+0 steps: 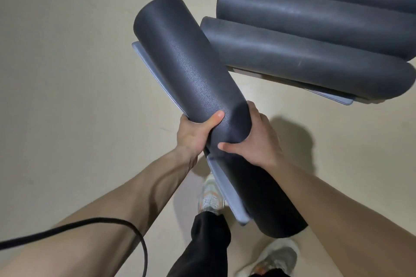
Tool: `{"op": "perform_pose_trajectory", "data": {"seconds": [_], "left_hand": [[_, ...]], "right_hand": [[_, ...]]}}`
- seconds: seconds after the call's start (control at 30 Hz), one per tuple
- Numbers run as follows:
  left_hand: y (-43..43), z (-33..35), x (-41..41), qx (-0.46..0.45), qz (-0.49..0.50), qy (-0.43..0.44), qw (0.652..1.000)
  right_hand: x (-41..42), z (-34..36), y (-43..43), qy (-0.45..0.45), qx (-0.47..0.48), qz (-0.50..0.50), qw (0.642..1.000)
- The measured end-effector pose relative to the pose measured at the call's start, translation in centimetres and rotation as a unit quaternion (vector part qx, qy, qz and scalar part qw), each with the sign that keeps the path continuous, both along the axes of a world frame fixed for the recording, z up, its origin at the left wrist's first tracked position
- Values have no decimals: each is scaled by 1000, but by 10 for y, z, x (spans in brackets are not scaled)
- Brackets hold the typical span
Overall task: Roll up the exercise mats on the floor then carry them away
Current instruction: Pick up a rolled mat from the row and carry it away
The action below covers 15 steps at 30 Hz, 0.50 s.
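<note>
The left hand (pixel 195 134) and the right hand (pixel 254 141) both grip a dark rolled mat (pixel 191 63) near its middle, fingers curled round it from either side, thumbs on top. The roll is held off the pale floor (pixel 67 74) and runs from 11 o'clock down to 5 o'clock. Three other mats (pixel 315 20), already rolled, lie side by side at 2 o'clock. This looks like the carrying step. Next, the roll probably needs lowering beside the others, kept tight so it cannot spring open.
</note>
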<state>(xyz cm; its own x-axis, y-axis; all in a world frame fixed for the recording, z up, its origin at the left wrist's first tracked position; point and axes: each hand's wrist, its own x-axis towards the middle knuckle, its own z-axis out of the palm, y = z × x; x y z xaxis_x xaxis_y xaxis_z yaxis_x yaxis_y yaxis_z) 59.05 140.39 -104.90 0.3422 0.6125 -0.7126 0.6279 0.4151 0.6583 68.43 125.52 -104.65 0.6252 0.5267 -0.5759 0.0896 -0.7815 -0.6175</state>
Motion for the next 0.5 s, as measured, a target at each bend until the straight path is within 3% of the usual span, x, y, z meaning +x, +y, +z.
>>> {"op": "perform_pose_trajectory", "data": {"seconds": [0.23, 0.5], "left_hand": [[-50, 179, 61, 37, -61, 14, 997], [-186, 304, 217, 14, -176, -29, 984]], "right_hand": [[42, 156, -60, 28, 87, -91, 992], [161, 293, -210, 1, 26, -178, 984]]}}
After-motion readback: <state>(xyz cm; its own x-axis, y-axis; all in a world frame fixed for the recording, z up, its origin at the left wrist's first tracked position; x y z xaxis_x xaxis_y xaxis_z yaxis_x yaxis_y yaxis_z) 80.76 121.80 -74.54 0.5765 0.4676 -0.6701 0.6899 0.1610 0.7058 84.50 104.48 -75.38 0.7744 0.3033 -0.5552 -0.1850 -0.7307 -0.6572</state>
